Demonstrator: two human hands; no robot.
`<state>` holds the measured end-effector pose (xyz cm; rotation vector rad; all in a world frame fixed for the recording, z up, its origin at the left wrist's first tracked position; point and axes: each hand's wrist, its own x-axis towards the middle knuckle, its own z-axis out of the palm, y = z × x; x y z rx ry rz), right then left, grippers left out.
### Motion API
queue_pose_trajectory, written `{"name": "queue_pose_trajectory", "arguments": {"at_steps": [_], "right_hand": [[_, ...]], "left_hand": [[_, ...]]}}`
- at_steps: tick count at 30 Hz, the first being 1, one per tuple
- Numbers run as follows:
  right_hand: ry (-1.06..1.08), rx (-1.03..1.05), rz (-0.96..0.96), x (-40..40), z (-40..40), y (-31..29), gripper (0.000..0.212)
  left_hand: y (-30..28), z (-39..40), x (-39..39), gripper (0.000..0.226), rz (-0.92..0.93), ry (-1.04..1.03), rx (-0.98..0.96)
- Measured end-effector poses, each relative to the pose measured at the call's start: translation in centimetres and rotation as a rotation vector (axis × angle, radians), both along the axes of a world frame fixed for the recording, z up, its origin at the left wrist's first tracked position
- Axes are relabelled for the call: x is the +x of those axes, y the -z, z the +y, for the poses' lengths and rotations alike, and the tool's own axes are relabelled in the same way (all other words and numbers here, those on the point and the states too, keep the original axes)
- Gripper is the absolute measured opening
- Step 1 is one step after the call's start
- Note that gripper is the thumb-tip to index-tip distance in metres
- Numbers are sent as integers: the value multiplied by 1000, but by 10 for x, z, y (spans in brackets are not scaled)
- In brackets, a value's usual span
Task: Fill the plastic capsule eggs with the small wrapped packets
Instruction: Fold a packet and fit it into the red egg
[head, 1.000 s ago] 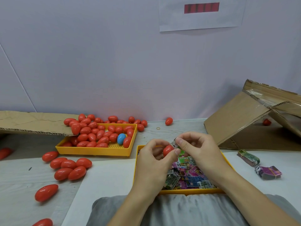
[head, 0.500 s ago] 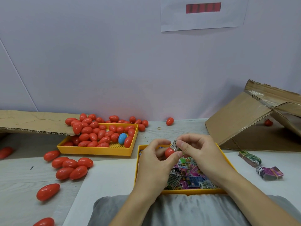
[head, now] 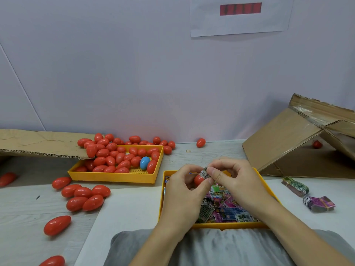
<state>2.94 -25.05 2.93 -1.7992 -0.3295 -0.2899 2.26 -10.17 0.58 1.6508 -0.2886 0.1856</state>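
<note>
Tabletop (head: 134,206): red egg (head: 198,179) between hands.

Two yellow trays (head: 115,177); one blue egg (head: 144,163); two banded packet bundles (head: 295,187)

A plain pale lilac wall (head: 134,73) fills the upper frame, evenly lit. A white paper sheet (head: 240,18) (with a blurred red bar) hangs at upper right. Below runs a grey wood-grain tabletop (head: 23,204), bare at lower left.
</note>
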Motion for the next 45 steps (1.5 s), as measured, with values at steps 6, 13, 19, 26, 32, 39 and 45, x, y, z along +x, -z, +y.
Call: {"name": "queue_pose_trajectory", "arguments": {"at_steps": [6, 13, 19, 26, 32, 39, 45], "right_hand": [[71, -297, -175, -3, 4, 6, 31], [224, -568, -282, -8, 18, 3, 44], [342, -643, -262, -8, 24, 6, 41], [378, -691, -265, -8, 27, 6, 44], [352, -657, -278, -9, 24, 5, 43], [253, -639, -303, -10, 26, 4, 43], [219, -605, -359, -12, 27, 2, 40]], "left_hand": [[-2, 0, 4, 19, 52, -50, -182], [-4, 0, 5, 19, 118, -57, -367], [-3, -1, 6, 18, 106, -72, -316], [-2, -3, 6, 17, 100, -98, -277], [-2, -5, 6, 16, 98, -94, -254], [-3, -5, 6, 13, 137, -107, -276], [-1, -2, 8, 32, 124, -17, -110]]}}
